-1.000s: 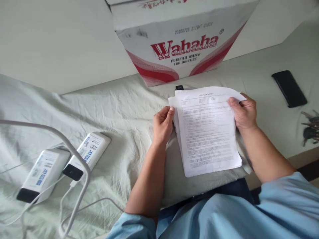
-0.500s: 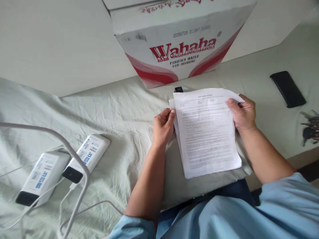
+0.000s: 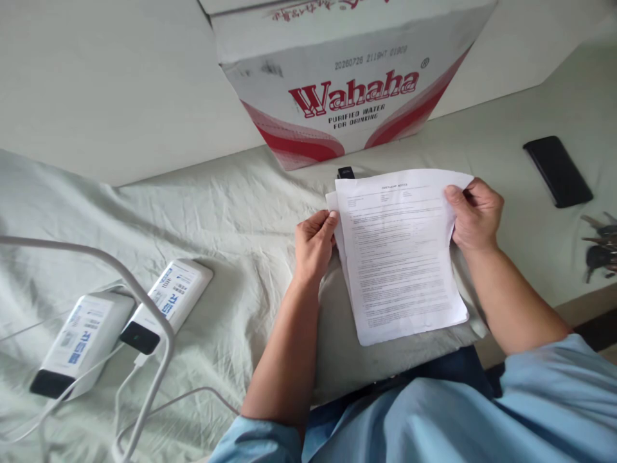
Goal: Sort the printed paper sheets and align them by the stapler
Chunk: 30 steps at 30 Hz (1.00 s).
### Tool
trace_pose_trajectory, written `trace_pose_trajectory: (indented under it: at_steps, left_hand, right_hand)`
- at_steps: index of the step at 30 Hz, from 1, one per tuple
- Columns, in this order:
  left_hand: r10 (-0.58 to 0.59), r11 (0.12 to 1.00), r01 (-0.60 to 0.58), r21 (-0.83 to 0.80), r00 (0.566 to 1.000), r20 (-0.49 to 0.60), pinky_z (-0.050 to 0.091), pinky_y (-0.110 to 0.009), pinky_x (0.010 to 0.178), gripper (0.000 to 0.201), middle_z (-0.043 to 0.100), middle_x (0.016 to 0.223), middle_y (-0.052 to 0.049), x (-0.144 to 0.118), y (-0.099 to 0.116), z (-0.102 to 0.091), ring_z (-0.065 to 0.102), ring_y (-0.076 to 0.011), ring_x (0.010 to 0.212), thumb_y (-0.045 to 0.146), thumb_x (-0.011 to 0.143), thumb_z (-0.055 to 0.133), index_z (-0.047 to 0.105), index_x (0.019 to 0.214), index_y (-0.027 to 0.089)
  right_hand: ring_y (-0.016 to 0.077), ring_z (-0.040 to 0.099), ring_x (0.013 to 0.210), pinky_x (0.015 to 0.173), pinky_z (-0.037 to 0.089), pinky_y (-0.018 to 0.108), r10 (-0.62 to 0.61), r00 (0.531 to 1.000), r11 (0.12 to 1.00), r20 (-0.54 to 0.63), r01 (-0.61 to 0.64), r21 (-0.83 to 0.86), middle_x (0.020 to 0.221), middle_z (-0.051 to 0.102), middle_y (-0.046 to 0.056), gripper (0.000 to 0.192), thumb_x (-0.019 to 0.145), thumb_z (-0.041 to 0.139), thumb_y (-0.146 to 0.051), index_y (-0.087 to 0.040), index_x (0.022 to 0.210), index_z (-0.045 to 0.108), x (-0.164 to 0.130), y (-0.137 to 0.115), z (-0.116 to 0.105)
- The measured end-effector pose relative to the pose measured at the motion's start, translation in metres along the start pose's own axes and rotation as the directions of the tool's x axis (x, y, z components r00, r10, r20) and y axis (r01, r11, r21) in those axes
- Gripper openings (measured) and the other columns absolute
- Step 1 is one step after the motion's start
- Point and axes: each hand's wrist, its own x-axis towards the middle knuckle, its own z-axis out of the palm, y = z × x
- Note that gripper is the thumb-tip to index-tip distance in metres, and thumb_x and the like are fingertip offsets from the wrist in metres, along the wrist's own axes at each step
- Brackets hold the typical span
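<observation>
A small stack of printed paper sheets (image 3: 400, 263) lies in front of me, its top page headed "Overleaf Notes". My left hand (image 3: 314, 243) pinches the stack's left edge near the top, thumb on top. On the other side, my right hand (image 3: 477, 213) is closed on the upper right corner, its thumb over the page and its fingers underneath. That corner bends up slightly. Lower sheets peek out along the left and bottom edges. Just behind the top edge sits a small black object (image 3: 346, 173), partly covered by the paper.
A Wahaha water carton (image 3: 357, 96) stands against the wall behind the papers. Two white power banks (image 3: 178, 296) with cables lie on the wrinkled cloth (image 3: 231, 231) at left, crossed by a thick grey cable (image 3: 161, 321). A black phone (image 3: 558, 172) and keys (image 3: 600, 251) are at right.
My right hand has shifted a little to the right, drawing the upper right corner of the top sheet outward and flatter. My left hand stays nearly in place.
</observation>
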Motion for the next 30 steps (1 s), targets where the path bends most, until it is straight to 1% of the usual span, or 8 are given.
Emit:
trace_pose_trajectory:
  at_steps: [4, 8, 10, 12, 16, 20, 24, 30]
  left_hand:
    - [-0.008, 0.999, 0.008, -0.033, 1.0, -0.008, 0.021, -0.023, 0.044, 0.062, 0.034, 0.054, 0.006, 0.0012, -0.001, 0.0005, 0.029, -0.0066, 0.048, 0.061, 0.083, 0.087, 0.045, 0.061, 0.021]
    - [0.01, 1.0, -0.01, 0.006, 1.0, -0.004, 0.022, -0.024, 0.044, 0.062, 0.036, 0.053, 0.006, 0.0015, -0.0021, -0.0012, 0.029, -0.0066, 0.048, 0.065, 0.085, 0.084, 0.047, 0.062, 0.021]
    - [0.036, 0.998, -0.036, 0.05, 0.999, 0.002, 0.024, -0.024, 0.045, 0.062, 0.039, 0.053, 0.005, 0.0012, -0.0015, -0.0019, 0.031, -0.0072, 0.048, 0.067, 0.087, 0.082, 0.049, 0.062, 0.021]
    - [0.07, 0.993, -0.07, 0.091, 0.998, 0.004, 0.027, -0.025, 0.045, 0.062, 0.042, 0.053, 0.004, 0.0009, -0.0008, -0.0024, 0.034, -0.008, 0.049, 0.068, 0.089, 0.08, 0.05, 0.062, 0.021]
    - [0.117, 0.985, -0.118, 0.123, 0.993, 0.01, 0.029, -0.025, 0.046, 0.063, 0.04, 0.054, 0.004, 0.0011, -0.0007, -0.0026, 0.036, -0.0089, 0.049, 0.067, 0.091, 0.078, 0.047, 0.061, 0.021]
    - [0.123, 0.981, -0.121, 0.151, 0.992, -0.002, 0.029, -0.025, 0.046, 0.064, 0.039, 0.054, 0.005, 0.0014, -0.0015, -0.0025, 0.036, -0.0092, 0.05, 0.068, 0.091, 0.077, 0.045, 0.061, 0.021]
    - [0.113, 0.984, -0.113, 0.139, 0.994, 0.007, 0.028, -0.025, 0.047, 0.064, 0.039, 0.055, 0.005, 0.0015, -0.0029, -0.0027, 0.035, -0.0093, 0.051, 0.069, 0.091, 0.076, 0.046, 0.062, 0.021]
    - [0.111, 0.985, -0.114, 0.133, 0.993, 0.024, 0.026, -0.026, 0.047, 0.064, 0.038, 0.055, 0.004, 0.0013, -0.0021, -0.0023, 0.034, -0.0095, 0.051, 0.071, 0.091, 0.076, 0.046, 0.063, 0.022]
  right_hand:
    - [0.0201, 0.055, 0.071, 0.07, 0.047, 0.039, -0.027, 0.993, 0.999, -0.119, 0.031, 0.03, 0.074, 0.069, 0.003, 0.036, 0.074, 0.094, -0.056, -0.028, 0.075, 0.071, 0.0033, -0.0015, -0.0015]
    - [0.0152, 0.052, 0.065, 0.064, 0.042, 0.034, -0.093, 0.98, 0.986, -0.174, 0.114, 0.119, 0.07, 0.068, 0.001, 0.037, 0.069, 0.098, -0.052, -0.022, 0.075, 0.075, 0.0072, 0.0011, -0.0016]
    - [0.0134, 0.051, 0.062, 0.061, 0.04, 0.031, -0.11, 0.98, 0.982, -0.165, 0.133, 0.132, 0.068, 0.067, 0.0, 0.038, 0.068, 0.098, -0.051, -0.021, 0.075, 0.077, 0.0076, 0.0027, -0.0015]
    - [0.0122, 0.051, 0.061, 0.06, 0.039, 0.03, -0.109, 0.986, 0.984, -0.128, 0.125, 0.127, 0.067, 0.068, -0.001, 0.036, 0.069, 0.098, -0.049, -0.02, 0.076, 0.078, 0.0068, 0.0033, -0.0016]
    - [0.0111, 0.052, 0.061, 0.06, 0.04, 0.029, -0.11, 0.99, 0.986, -0.086, 0.12, 0.118, 0.068, 0.07, -0.002, 0.034, 0.071, 0.098, -0.048, -0.02, 0.078, 0.079, 0.004, 0.0021, -0.0018]
    - [0.0107, 0.05, 0.06, 0.059, 0.039, 0.029, -0.101, 0.993, 0.989, -0.059, 0.107, 0.106, 0.067, 0.068, -0.002, 0.036, 0.073, 0.098, -0.05, -0.02, 0.078, 0.079, 0.0026, 0.0006, -0.0026]
    - [0.0111, 0.051, 0.061, 0.06, 0.039, 0.029, -0.088, 0.995, 0.988, -0.036, 0.092, 0.127, 0.068, 0.068, -0.002, 0.032, 0.074, 0.098, -0.047, -0.021, 0.079, 0.08, 0.0016, -0.0001, -0.0032]
    - [0.0126, 0.056, 0.064, 0.063, 0.043, 0.03, -0.062, 0.998, 0.985, -0.023, 0.065, 0.157, 0.072, 0.073, 0.0, 0.029, 0.075, 0.098, -0.044, -0.021, 0.08, 0.081, -0.0003, 0.0002, -0.0014]
